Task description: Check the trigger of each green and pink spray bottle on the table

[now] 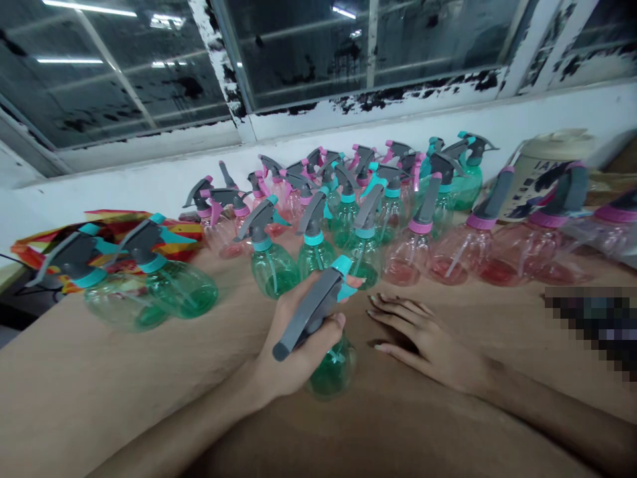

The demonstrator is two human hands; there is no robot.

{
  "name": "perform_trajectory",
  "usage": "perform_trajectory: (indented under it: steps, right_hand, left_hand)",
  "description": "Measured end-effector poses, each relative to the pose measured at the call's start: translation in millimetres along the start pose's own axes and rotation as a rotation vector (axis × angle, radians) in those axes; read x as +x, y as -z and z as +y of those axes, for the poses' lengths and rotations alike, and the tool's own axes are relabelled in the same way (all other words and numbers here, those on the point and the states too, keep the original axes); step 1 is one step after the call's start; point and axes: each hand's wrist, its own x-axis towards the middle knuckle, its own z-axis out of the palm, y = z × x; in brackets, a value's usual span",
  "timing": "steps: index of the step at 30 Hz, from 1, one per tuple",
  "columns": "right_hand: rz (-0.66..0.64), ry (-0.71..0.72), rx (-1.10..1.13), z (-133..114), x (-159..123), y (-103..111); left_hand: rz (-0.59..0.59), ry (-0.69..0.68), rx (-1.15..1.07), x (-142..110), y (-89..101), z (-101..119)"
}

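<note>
My left hand (293, 332) is wrapped round the neck of a green spray bottle (331, 372) near the middle of the table. Its grey trigger head with turquoise nozzle rises above my fingers, and the bottle looks upright. My right hand (428, 338) rests palm down to the right of that bottle, fingers stretched out and holding nothing. Just beyond my hands stand green spray bottles (276, 269) with turquoise collars. Pink spray bottles (408, 255) with pink collars line up to the right of them.
Two more green spray bottles (182, 285) stand at the left, before a red and yellow bag (104, 219). Several pink and green bottles crowd the back by the wall. A beige printed container (542, 159) is at the back right. Windows (378, 46) rise above the table (223, 411).
</note>
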Motion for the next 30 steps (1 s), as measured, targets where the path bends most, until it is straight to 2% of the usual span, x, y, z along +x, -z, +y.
perform_trajectory:
  steps: [2, 7, 19, 24, 30]
  right_hand:
    - [-0.003, 0.005, 0.000, 2.1, -0.9, -1.9]
    - [-0.002, 0.007, -0.014, 4.1, -2.5, -4.4]
    - [0.034, 0.017, 0.013, 4.7, -2.1, -5.3]
    - [0.032, 0.015, 0.017, 4.1, -2.0, -4.5]
    - [0.016, 0.007, 0.011, 2.9, -1.8, -3.7]
  left_hand:
    - [-0.016, -0.023, -0.013, -0.8, -0.9, -0.6]
    - [0.033, -0.037, -0.004, -3.4, -3.3, -0.2]
    - [0.000, 0.040, -0.112, -5.1, -6.1, -1.9]
    - [-0.007, -0.025, -0.114, -2.0, -2.9, 4.1]
    - [-0.042, -0.063, -0.006, -1.5, 1.4, 6.1]
